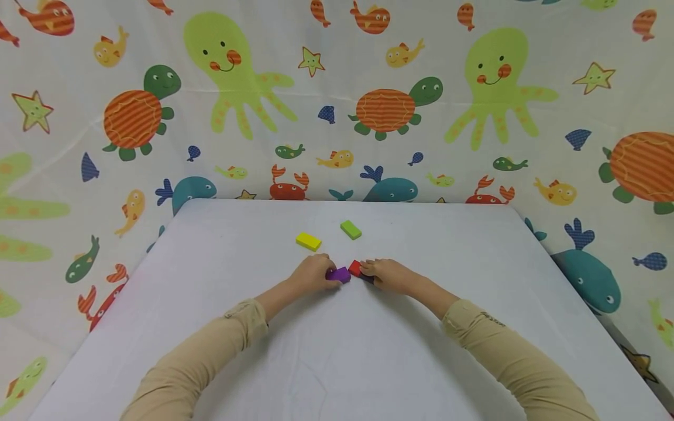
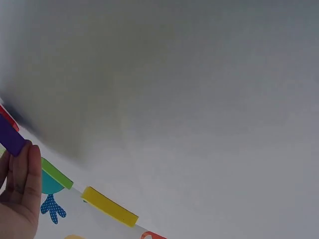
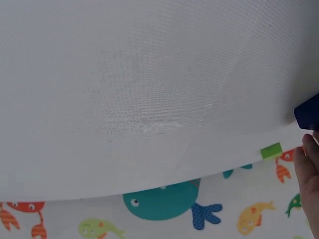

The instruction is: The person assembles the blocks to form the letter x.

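Observation:
My left hand (image 1: 314, 273) grips a purple block (image 1: 341, 275) between thumb and fingers at the middle of the white table. The left wrist view shows that purple block (image 2: 11, 137) at the fingertips, with a bit of red block (image 2: 9, 117) behind it. My right hand (image 1: 388, 275) reaches over a red block (image 1: 354, 268) and holds a dark blue block (image 1: 367, 278), partly hidden under its fingers. At the right wrist view's edge the dark blue block (image 3: 308, 113) appears above the fingers. The purple and red blocks are close together; whether they touch I cannot tell.
Beyond the hands lie a yellow block (image 1: 308, 241) and a light green block (image 1: 350, 229). A white cloth covers the table (image 1: 337, 362). Behind its far edge hangs a curtain (image 1: 337, 70) printed with sea animals.

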{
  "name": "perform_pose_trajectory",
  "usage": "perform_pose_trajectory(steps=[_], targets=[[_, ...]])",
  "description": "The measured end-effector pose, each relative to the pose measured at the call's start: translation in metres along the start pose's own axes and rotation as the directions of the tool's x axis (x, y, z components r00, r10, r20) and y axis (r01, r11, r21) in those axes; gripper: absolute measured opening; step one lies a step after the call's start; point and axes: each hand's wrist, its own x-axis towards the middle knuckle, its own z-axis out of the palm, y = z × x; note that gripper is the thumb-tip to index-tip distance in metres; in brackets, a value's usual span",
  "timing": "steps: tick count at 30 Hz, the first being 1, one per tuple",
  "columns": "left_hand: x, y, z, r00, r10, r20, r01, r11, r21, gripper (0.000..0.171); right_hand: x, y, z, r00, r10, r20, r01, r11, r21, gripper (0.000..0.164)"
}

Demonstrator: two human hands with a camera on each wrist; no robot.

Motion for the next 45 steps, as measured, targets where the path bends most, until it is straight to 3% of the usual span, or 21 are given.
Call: perform_pose_trajectory(steps=[4,10,25,39,45], targets=[[0.000,0.002,0.006,1.000,0.003,-0.023,-0.003,1.000,-0.009,0.036,0.001,0.000,0.000,1.000,-0.004,-0.005,0.004,1.000,-0.002,0.039],[-0.001,0.005,0.014,0.998,-0.046,-0.042,0.043,0.998,-0.049,0.036,0.002,-0.001,0.001,1.000,0.003,0.002,-0.003,1.000,-0.017,0.040],[0.000,0.016,0.016,0.991,-0.111,-0.078,0.108,0.993,-0.037,0.038,0.003,-0.002,-0.002,1.000,0.022,0.011,-0.022,0.999,-0.023,0.040],[0.002,0.023,0.016,0.983,-0.175,-0.050,0.167,0.975,-0.147,0.036,0.002,-0.006,-0.004,0.999,0.018,0.029,-0.017,0.999,-0.046,0.039],[0.007,0.026,0.017,0.977,-0.209,-0.036,0.202,0.969,-0.142,0.037,0.001,-0.006,-0.006,0.999,0.032,0.038,-0.030,0.999,-0.045,0.040]])
